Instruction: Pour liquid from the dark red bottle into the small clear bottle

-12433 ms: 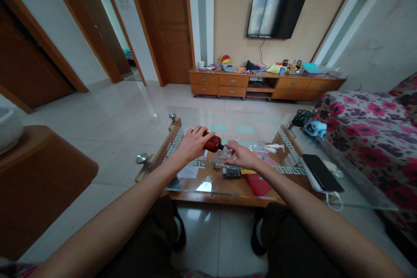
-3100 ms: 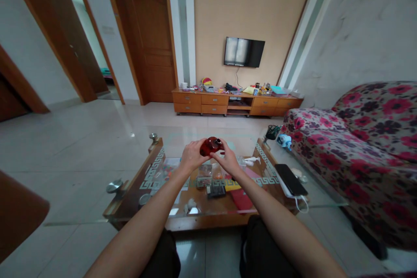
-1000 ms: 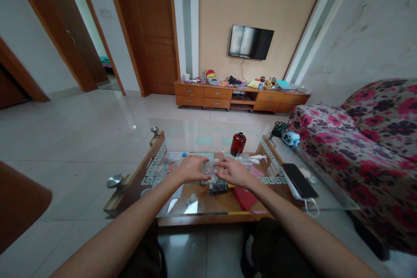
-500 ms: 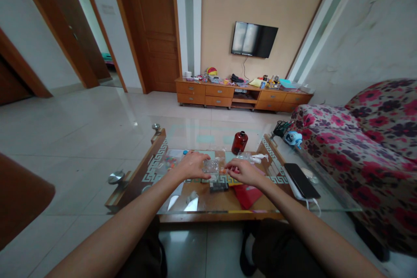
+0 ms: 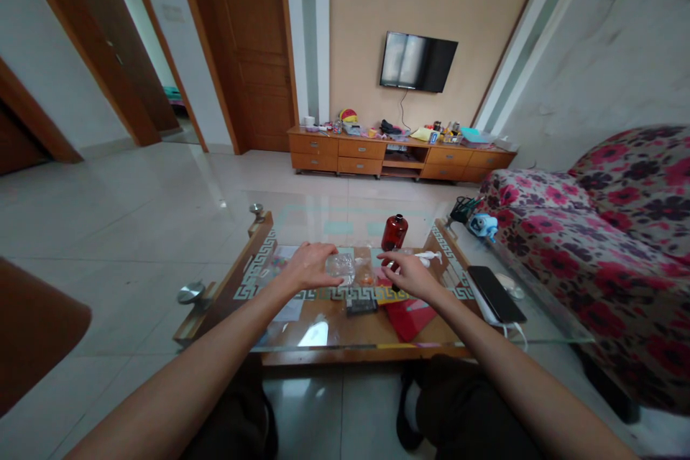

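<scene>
The left hand [image 5: 310, 267] rests on the glass tabletop [image 5: 544, 316] near its middle, and its fingers [image 5: 330, 277] curl around a small clear plastic container [image 5: 343, 267], gripping it from the left side. The right hand [image 5: 410, 274] is just beside it on the right, apart from the container; its fingers are loosely bent and half open and hold nothing that can be seen. A dark red bottle [image 5: 394, 232] stands upright behind the right hand, toward the far edge. A black phone [image 5: 496, 294] lies near the right edge.

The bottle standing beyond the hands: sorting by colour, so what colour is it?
Dark red bottle with a black cap, seen in the head view.
</scene>
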### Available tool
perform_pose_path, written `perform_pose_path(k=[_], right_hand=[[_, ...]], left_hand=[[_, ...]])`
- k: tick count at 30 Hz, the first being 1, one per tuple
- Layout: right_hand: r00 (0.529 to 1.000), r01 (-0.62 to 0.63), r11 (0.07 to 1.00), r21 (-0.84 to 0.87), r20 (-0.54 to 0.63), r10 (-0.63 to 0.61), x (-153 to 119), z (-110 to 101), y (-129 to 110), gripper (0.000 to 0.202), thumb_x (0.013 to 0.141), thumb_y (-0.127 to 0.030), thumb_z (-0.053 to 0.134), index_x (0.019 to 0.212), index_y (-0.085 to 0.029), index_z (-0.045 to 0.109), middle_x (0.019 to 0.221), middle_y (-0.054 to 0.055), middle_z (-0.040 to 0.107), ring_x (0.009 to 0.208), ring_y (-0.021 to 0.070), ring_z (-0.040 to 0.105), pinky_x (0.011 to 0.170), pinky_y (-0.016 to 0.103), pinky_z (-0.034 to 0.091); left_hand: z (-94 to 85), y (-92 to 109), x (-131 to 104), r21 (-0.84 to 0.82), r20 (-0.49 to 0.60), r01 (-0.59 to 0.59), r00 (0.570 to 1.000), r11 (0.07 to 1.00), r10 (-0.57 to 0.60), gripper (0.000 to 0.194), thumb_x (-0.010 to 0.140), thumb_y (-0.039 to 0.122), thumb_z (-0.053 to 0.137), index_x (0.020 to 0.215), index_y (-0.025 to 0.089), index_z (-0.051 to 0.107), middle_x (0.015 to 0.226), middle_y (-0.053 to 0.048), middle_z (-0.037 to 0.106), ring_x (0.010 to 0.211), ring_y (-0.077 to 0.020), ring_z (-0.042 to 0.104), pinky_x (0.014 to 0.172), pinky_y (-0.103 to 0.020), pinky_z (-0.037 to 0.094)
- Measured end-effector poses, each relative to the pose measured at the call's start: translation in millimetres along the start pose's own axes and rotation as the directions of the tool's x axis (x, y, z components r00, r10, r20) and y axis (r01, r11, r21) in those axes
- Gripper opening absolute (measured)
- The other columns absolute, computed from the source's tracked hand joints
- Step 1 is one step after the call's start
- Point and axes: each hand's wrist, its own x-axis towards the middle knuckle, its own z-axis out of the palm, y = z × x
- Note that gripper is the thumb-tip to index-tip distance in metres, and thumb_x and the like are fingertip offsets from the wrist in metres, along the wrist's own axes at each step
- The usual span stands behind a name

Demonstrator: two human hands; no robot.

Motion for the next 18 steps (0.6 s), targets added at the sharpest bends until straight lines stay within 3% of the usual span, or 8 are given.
perform_pose_path(k=[2, 4, 6, 8, 11, 15, 16, 18], right_hand=[[0.999, 0.039, 0.999, 0.025, -0.012, -0.039, -1, 3, -4, 0.046, 0.097, -0.033, 0.062, 0.142, -0.026, 0.064, 0.124, 0.008, 0.075, 0.089, 0.0219, 0.074, 0.084, 0.037, 0.060], [0.993, 0.115, 0.992, 0.049, -0.021, -0.114, -2, 8, -10, 0.061, 0.095, -0.033, 0.066, 0.154, -0.029, 0.052, 0.142, 0.010, 0.066, 0.111, 0.0253, 0.072, 0.099, 0.043, 0.058], [0.983, 0.183, 0.981, 0.067, -0.019, -0.182, -2, 15, -17, 0.075, 0.093, -0.035, 0.071, 0.161, -0.031, 0.041, 0.159, 0.010, 0.051, 0.138, 0.0289, 0.057, 0.115, 0.049, 0.049], [0.975, 0.218, 0.972, 0.087, 0.015, -0.220, -1, 20, -22, 0.081, 0.091, -0.037, 0.074, 0.163, -0.032, 0.037, 0.166, 0.010, 0.041, 0.152, 0.0301, 0.043, 0.122, 0.053, 0.041], [0.966, 0.238, 0.964, 0.119, 0.070, -0.247, 1, 24, -26, 0.072, 0.092, -0.034, 0.074, 0.158, -0.033, 0.047, 0.166, 0.010, 0.041, 0.152, 0.0297, 0.042, 0.122, 0.053, 0.040], [0.963, 0.254, 0.958, 0.131, 0.058, -0.263, 6, 22, -27, 0.031, 0.093, -0.021, 0.066, 0.122, -0.029, 0.075, 0.156, 0.007, 0.054, 0.143, 0.0269, 0.053, 0.120, 0.050, 0.043], [0.964, 0.254, 0.959, 0.128, 0.042, -0.261, 7, 22, -27, 0.029, 0.092, -0.018, 0.065, 0.117, -0.028, 0.076, 0.153, 0.006, 0.056, 0.141, 0.0264, 0.054, 0.120, 0.050, 0.043], [0.968, 0.247, 0.961, 0.120, 0.010, -0.250, 8, 23, -25, 0.038, 0.089, -0.017, 0.067, 0.125, -0.028, 0.073, 0.152, 0.007, 0.058, 0.141, 0.0266, 0.054, 0.120, 0.051, 0.043]], left_hand=[[-3.8, 1, 0, -0.009, -0.012, -0.013, 1.000, 1.000, 0.013, 0.063, 0.073, 0.070, 0.077, 0.119, 0.027, 0.068, 0.117, -0.008, 0.076, 0.110, -0.0344, 0.070, 0.097, -0.047, 0.047], [-6.1, 5, 0, -0.016, -0.019, -0.033, 0.999, 0.999, 0.033, 0.062, 0.073, 0.068, 0.078, 0.118, 0.027, 0.067, 0.115, -0.007, 0.076, 0.110, -0.0337, 0.069, 0.097, -0.046, 0.047], [-6.7, 10, 0, -0.014, -0.021, -0.056, 0.998, 0.998, 0.056, 0.062, 0.072, 0.067, 0.079, 0.118, 0.026, 0.067, 0.115, -0.007, 0.076, 0.109, -0.0334, 0.069, 0.097, -0.046, 0.047], [-6.3, 15, 0, -0.008, -0.021, -0.081, 0.997, 0.997, 0.081, 0.064, 0.072, 0.067, 0.079, 0.120, 0.026, 0.066, 0.117, -0.008, 0.075, 0.111, -0.0335, 0.068, 0.098, -0.046, 0.046], [-4.9, 19, 0, -0.001, -0.013, -0.095, 0.995, 0.996, 0.095, 0.066, 0.073, 0.068, 0.079, 0.123, 0.027, 0.065, 0.120, -0.008, 0.074, 0.115, -0.0339, 0.067, 0.102, -0.047, 0.044], [-2.1, 19, 1, 0.001, 0.003, -0.077, 0.997, 0.997, 0.077, 0.066, 0.073, 0.070, 0.078, 0.122, 0.027, 0.065, 0.118, -0.009, 0.075, 0.113, -0.0343, 0.067, 0.100, -0.046, 0.045], [-1.2, 18, 1, -0.001, 0.003, -0.076, 0.997, 0.997, 0.076, 0.066, 0.073, 0.070, 0.078, 0.121, 0.027, 0.066, 0.117, -0.009, 0.075, 0.113, -0.0342, 0.067, 0.099, -0.046, 0.045], [1.0, 17, 1, -0.005, -0.002, -0.081, 0.997, 0.997, 0.081, 0.067, 0.074, 0.071, 0.077, 0.122, 0.026, 0.066, 0.118, -0.009, 0.075, 0.112, -0.0337, 0.068, 0.098, -0.045, 0.046]])
